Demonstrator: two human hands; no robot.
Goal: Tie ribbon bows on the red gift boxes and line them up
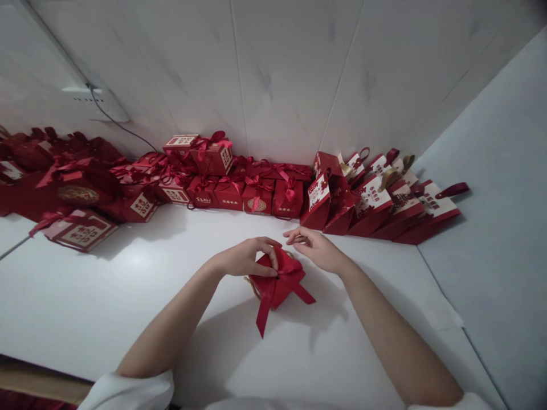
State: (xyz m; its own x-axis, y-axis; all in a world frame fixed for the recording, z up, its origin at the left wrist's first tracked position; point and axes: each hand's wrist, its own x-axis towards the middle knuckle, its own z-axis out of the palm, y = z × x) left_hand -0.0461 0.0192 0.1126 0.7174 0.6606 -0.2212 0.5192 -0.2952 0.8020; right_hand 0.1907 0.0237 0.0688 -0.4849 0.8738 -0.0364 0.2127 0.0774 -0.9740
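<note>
A small red gift box (280, 295) stands on the white table in front of me, with a red ribbon (265, 310) tied in a bow across its top. Two ribbon tails hang down over its near sides, and a gold twisted cord (253, 288) shows at its left edge. My left hand (250, 259) pinches the ribbon near the knot between thumb and fingers. Just past the box's upper right corner, my right hand (315, 247) hovers with loosely bent fingers apart, holding nothing visible. A small dark spot shows by the knot.
Red gift boxes with ribbons (258, 195) line the tiled wall, some stacked. Slanted red boxes with loop handles (371, 199) stand at the right. Nearer at the left lies a box with a white label (84, 232). A cable (122, 125) runs down from a wall socket.
</note>
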